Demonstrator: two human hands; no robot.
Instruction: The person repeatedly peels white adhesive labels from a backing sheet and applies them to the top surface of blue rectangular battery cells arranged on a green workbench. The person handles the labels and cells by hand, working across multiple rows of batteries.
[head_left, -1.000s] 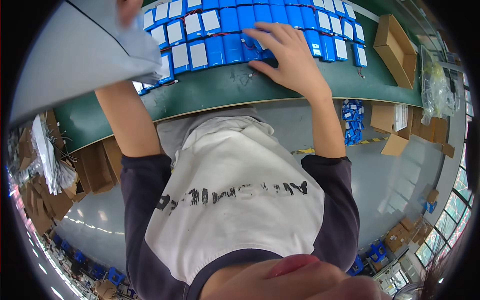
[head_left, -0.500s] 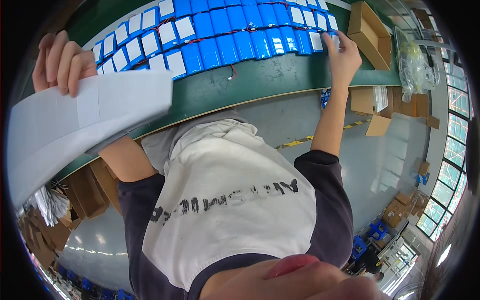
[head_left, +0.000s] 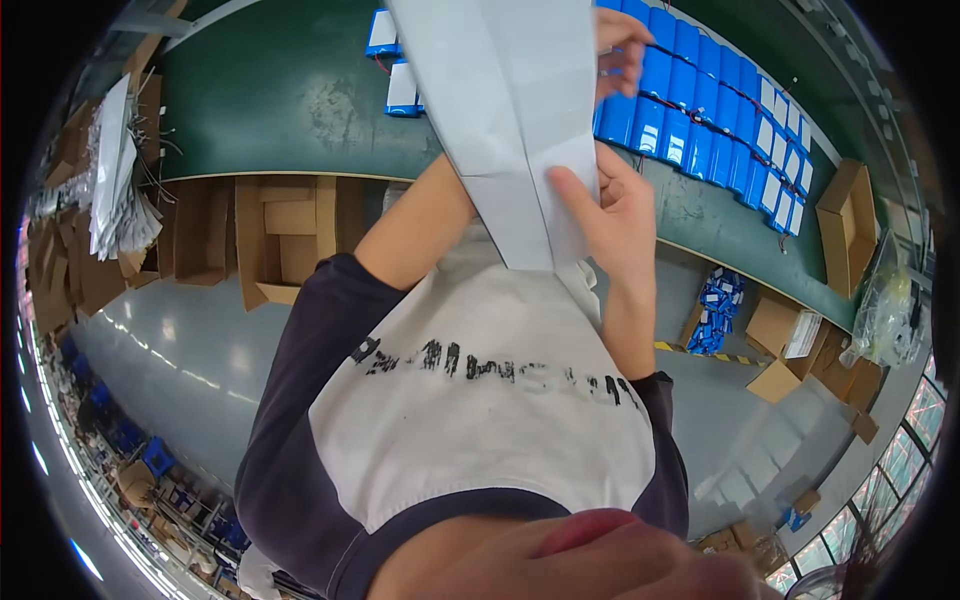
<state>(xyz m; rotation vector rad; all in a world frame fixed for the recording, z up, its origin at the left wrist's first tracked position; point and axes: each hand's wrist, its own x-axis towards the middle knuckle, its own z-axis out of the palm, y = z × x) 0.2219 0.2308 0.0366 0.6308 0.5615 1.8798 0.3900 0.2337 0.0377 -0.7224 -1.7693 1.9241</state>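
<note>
A large white paper sheet (head_left: 500,130), creased lengthwise, hangs in front of me over the table edge. My right hand (head_left: 615,215) grips its lower right edge, thumb on the near face and fingers behind. My left forearm passes behind the sheet. My left hand (head_left: 622,55) comes out past its right edge, fingers apart and slightly bent, with nothing visible in them; its palm is partly hidden. Beyond lie rows of blue battery packs (head_left: 700,100) with thin wires. Some at the right end bear white labels (head_left: 772,190), as do a few packs (head_left: 402,88) left of the sheet.
The green table (head_left: 270,110) runs across the view. An open cardboard box (head_left: 848,225) and clear plastic bags (head_left: 882,310) are at its right end. Below the edge are a box of small blue packs (head_left: 718,305) and cardboard boxes (head_left: 285,235). White papers (head_left: 115,180) hang at left.
The white sheet has swung from the left to in front of me. My right hand has left the labelled packs and now grips the sheet. My left hand has moved right, behind it. The view has shifted left.
</note>
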